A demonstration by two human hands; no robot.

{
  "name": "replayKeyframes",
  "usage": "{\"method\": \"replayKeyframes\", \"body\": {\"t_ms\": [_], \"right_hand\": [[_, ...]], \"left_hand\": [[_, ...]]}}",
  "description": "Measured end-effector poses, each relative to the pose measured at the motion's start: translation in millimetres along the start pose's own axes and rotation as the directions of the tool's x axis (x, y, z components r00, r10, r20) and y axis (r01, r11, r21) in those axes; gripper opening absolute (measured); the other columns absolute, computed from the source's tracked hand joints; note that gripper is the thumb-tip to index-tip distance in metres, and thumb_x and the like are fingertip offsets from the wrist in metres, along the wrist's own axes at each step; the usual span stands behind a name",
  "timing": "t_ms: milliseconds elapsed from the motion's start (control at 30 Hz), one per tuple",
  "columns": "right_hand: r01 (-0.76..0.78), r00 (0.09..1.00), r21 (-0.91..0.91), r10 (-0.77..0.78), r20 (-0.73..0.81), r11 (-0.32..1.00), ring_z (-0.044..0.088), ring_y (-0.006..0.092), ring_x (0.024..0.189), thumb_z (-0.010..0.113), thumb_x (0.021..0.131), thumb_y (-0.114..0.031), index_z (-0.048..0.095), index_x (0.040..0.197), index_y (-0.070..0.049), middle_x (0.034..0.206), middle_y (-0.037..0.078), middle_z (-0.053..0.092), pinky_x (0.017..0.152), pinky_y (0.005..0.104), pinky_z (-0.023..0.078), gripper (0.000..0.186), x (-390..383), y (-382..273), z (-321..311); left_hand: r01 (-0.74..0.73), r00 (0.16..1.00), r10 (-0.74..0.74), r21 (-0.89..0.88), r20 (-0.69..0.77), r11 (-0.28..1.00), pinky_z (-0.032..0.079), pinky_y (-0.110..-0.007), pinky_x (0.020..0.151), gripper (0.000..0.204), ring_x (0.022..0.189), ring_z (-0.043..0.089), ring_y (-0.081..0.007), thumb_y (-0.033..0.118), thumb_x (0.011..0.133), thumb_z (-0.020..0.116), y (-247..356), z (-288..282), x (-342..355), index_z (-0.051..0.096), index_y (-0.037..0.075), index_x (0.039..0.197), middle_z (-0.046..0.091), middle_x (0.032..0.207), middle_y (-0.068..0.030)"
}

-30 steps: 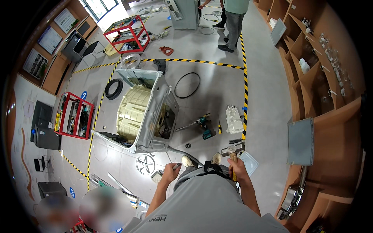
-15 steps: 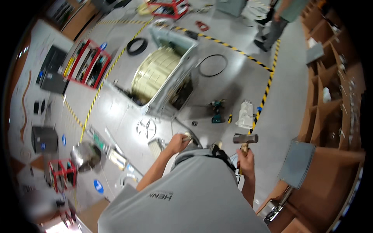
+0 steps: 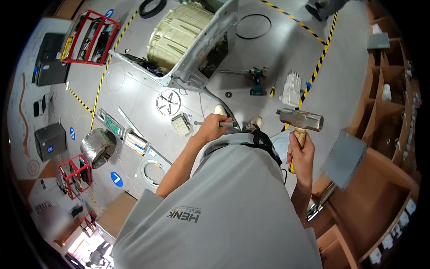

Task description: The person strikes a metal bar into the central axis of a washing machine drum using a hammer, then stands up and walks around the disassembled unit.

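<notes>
Gripping the hammer [image 3: 299, 120] in my clenched right hand [image 3: 301, 152], now raised higher at frame centre-right than a second ago, I hold a metal rod [image 3: 214, 123] clenched in my left hand [image 3: 214, 127] at centre, apparently readying a strike.
</notes>
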State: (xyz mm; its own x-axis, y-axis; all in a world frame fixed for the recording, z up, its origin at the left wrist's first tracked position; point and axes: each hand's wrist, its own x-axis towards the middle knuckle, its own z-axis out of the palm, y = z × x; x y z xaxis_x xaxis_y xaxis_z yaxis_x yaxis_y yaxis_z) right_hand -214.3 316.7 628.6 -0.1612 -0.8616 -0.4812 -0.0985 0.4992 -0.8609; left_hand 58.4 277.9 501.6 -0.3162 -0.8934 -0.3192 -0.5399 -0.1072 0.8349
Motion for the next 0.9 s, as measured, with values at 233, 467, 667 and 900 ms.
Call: {"method": "replayKeyframes", "body": {"t_ms": [233, 467, 667, 900], "right_hand": [[-0.179, 0.976, 0.1, 0.19, -0.109, 0.979, 0.041, 0.0042, 0.04, 0.057, 0.091, -0.019, 0.049, 0.086, -0.004, 0.055, -0.003, 0.045, 0.038, 0.0196, 0.034, 0.018, -23, 43, 5], [-0.32, 0.914, 0.205, 0.359, -0.19, 0.925, 0.042, 0.0051, 0.04, 0.059, 0.09, -0.022, 0.05, 0.089, -0.003, 0.056, -0.002, 0.046, 0.037, 0.0204, 0.035, 0.021, -34, 69, -7], [-0.476, 0.851, 0.182, 0.503, -0.148, 0.86, 0.046, 0.0063, 0.044, 0.061, 0.088, -0.022, 0.051, 0.09, -0.003, 0.06, 0.0, 0.049, 0.04, 0.0221, 0.037, 0.022, -20, 96, -45], [-0.534, 0.834, 0.131, 0.546, -0.08, 0.835, 0.047, 0.0083, 0.043, 0.063, 0.086, -0.02, 0.05, 0.09, -0.001, 0.061, 0.002, 0.05, 0.039, 0.0234, 0.038, 0.023, 40, 184, -68]], "left_hand": [[0.18, 0.941, -0.208, 0.126, 0.267, 0.976, 0.046, -0.04, 0.068, 0.021, 0.075, 0.059, -0.0373, 0.008, 0.071, 0.058, -12, -4, 14, 0.067, 0.0, 0.089, 0.062, 0.08, -0.022], [0.013, 0.951, -0.058, 0.145, 0.304, 0.989, 0.033, -0.036, 0.051, 0.034, 0.053, 0.03, -0.0216, 0.02, 0.09, 0.056, -11, 7, 55, 0.053, -0.006, 0.068, 0.038, 0.054, -0.0161], [-0.005, 0.972, -0.055, 0.25, 0.23, 0.968, 0.035, -0.043, 0.053, 0.036, 0.055, 0.043, -0.0398, 0.021, 0.087, 0.058, 11, 35, 101, 0.052, -0.003, 0.061, 0.048, 0.057, -0.0204], [-0.175, 0.931, 0.095, 0.202, 0.353, 0.964, 0.033, -0.038, 0.05, 0.033, 0.051, 0.038, -0.0298, 0.015, 0.087, 0.057, -12, 106, 169, 0.045, -0.004, 0.062, 0.04, 0.056, -0.0165]]}}
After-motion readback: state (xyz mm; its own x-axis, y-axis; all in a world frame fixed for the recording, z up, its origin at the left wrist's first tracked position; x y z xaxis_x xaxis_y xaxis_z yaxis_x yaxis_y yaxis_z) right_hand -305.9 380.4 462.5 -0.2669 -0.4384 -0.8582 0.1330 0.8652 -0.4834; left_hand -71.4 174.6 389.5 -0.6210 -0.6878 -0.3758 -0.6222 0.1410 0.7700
